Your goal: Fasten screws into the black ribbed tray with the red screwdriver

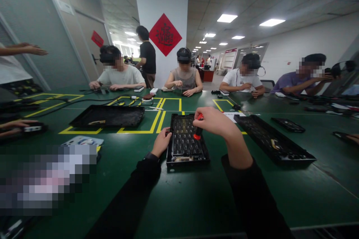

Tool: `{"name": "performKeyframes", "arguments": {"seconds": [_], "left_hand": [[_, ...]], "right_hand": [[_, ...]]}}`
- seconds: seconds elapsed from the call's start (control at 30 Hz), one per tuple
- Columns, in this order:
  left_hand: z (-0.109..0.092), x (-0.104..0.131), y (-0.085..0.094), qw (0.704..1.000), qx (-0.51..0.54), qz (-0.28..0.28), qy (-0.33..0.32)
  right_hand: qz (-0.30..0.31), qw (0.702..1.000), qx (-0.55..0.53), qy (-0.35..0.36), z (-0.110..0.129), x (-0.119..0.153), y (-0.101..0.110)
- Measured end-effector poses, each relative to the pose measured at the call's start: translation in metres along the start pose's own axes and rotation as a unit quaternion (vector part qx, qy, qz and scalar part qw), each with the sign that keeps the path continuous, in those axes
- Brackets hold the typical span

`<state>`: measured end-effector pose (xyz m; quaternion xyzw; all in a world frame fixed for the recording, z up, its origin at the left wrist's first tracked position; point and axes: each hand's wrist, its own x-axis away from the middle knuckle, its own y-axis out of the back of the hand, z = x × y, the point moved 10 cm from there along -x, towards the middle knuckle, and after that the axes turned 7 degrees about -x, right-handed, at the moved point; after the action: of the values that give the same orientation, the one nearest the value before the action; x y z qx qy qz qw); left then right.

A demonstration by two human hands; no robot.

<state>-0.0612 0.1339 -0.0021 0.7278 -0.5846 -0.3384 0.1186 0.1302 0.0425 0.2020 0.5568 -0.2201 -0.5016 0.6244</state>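
In the head view, a shallow black rectangular casing (183, 130) lies on the green table in front of me, with rows of small shiny parts inside. My left hand (162, 142) grips its left rim, thumb at the edge and the other fingers partly hidden. Above the casing's right half, my right hand (210, 120) is closed around a red and black screwdriver (198, 129). The screwdriver stands nearly upright and points down into the casing; I cannot tell whether its tip touches a screw. A pale strip (183, 159) sits at the casing's near end.
A black tray (109, 116) lies to the left, and a long black casing (269, 138) to the right. A smaller black panel (288, 124) is beyond it. Yellow tape (155, 119) marks the green table (190, 201). Several people sit across the table.
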Motion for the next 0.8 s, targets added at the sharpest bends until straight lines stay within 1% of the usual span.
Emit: {"name": "performKeyframes", "arguments": {"seconds": [0.43, 0.63, 0.8], "left_hand": [[-0.0005, -0.0010, -0.0004, 1.000, -0.001, 0.001, 0.003], [0.0016, -0.0017, -0.0015, 1.000, -0.006, 0.001, 0.000], [0.0029, -0.0009, -0.0019, 1.000, -0.009, 0.004, 0.003]], "right_hand": [[-0.013, 0.999, 0.005, 0.031, 0.0075, -0.0016, -0.0045], [-0.020, 0.999, 0.007, 0.032, 0.0036, -0.0042, -0.0048], [-0.042, 0.998, 0.004, 0.038, 0.0002, -0.0050, -0.0001]]}}
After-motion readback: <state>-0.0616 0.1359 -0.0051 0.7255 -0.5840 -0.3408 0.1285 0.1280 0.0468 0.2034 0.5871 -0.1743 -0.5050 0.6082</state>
